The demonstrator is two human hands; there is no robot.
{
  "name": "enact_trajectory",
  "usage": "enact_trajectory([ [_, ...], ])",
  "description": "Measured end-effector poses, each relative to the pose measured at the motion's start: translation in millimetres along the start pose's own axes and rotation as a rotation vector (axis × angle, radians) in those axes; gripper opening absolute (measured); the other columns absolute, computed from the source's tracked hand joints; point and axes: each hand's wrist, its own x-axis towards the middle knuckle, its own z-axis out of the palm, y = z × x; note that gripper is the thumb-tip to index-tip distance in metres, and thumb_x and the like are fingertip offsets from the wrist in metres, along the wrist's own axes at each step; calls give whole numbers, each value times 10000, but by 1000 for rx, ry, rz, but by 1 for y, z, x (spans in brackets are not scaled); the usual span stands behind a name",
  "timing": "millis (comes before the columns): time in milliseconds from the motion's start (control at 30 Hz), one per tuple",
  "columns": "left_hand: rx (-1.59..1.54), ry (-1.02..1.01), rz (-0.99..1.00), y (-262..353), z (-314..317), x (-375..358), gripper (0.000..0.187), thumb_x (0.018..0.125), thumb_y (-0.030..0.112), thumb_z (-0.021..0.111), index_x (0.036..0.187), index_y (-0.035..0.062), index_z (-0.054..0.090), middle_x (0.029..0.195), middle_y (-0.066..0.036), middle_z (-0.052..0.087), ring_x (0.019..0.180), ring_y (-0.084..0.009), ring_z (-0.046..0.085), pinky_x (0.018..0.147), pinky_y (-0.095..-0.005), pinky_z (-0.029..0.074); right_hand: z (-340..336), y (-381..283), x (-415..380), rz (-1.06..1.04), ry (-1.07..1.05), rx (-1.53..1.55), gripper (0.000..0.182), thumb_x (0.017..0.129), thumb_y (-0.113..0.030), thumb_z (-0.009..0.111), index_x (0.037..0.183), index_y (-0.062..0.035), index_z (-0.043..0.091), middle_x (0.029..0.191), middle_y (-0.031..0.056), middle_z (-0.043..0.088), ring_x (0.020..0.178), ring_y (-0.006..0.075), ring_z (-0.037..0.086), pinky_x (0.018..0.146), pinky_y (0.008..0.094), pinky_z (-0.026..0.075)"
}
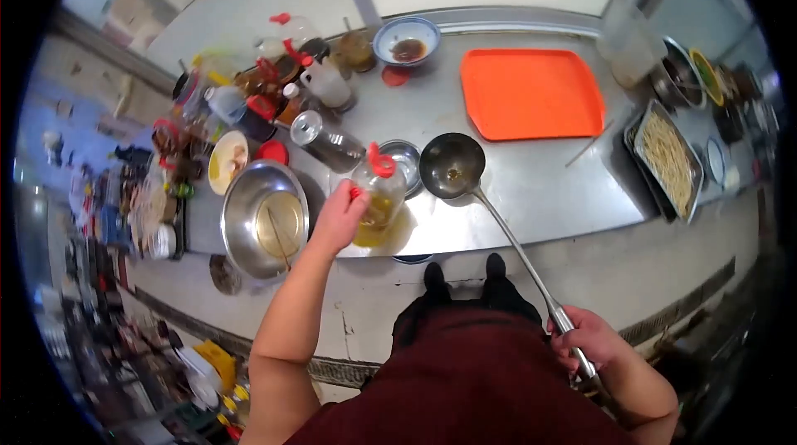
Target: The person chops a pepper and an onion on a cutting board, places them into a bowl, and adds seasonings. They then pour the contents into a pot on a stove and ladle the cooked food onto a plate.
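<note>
My left hand point(339, 217) is closed on the red handle of a clear oil jug point(380, 211) with a red cap and yellow oil low inside. My right hand point(588, 340) grips the steel handle of a long ladle point(452, 165), whose dark bowl is over the counter with a little liquid at its bottom. Between jug and ladle bowl sits a small metal bowl point(404, 164), partly hidden by the jug. Left of my left hand stands a big steel bowl point(235, 217) with yellowish liquid and a thin utensil in it.
An orange tray point(531, 92) lies on the steel counter point(531, 188). Behind are a blue-rimmed bowl point(407, 41) with dark sauce and several bottles point(325, 82). A glass shaker point(327, 143) stands by the jug. At right is a metal tray of noodles point(664, 154).
</note>
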Motion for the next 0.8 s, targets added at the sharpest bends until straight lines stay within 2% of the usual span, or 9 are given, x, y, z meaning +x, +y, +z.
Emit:
enact_trajectory([
  [33,65,-66,-27,7,5,6,370,890,364,569,878,0,505,780,-198,586,715,-345,579,686,-408,458,8,6,-2,2,21,48,301,719,65,500,1010,-10,477,635,103,516,441,188,497,394,307,416],
  [67,67,-100,-11,18,11,9,370,890,364,569,878,0,505,780,-198,586,715,-345,579,686,-408,458,16,14,-4,-6,37,80,301,719,65,500,1010,-10,477,635,103,516,441,188,497,394,307,416],
  [133,310,-229,-19,42,23,13,452,876,447,579,873,-1,521,802,-219,612,751,-392,592,688,-431,461,28,24,-6,-34,67,37,299,722,68,504,1010,-9,476,632,102,522,448,188,508,401,304,421],
  [167,328,-291,-67,47,30,14,510,870,502,556,907,-7,551,821,-219,634,813,-391,615,711,-441,475,35,29,-9,-38,86,94,297,725,65,507,1010,-10,476,628,98,524,448,188,516,408,296,424],
  [267,515,-351,-95,50,55,13,493,881,488,548,842,-3,564,775,-210,632,768,-390,615,698,-451,472,40,47,-11,-65,99,143,306,721,66,513,1015,-8,474,632,98,527,441,186,514,407,290,424],
  [333,565,-390,-85,51,63,10,546,870,539,533,863,-5,578,800,-220,638,800,-389,623,719,-455,479,42,55,-12,-79,97,165,305,726,63,511,1020,-6,473,631,97,526,440,184,513,406,289,424],
  [800,705,-390,-33,70,76,0,567,859,545,548,930,-15,608,834,-222,658,820,-386,640,718,-459,502,40,90,-20,-91,84,227,299,749,53,500,1040,-11,470,635,97,521,442,178,514,389,291,428],
])
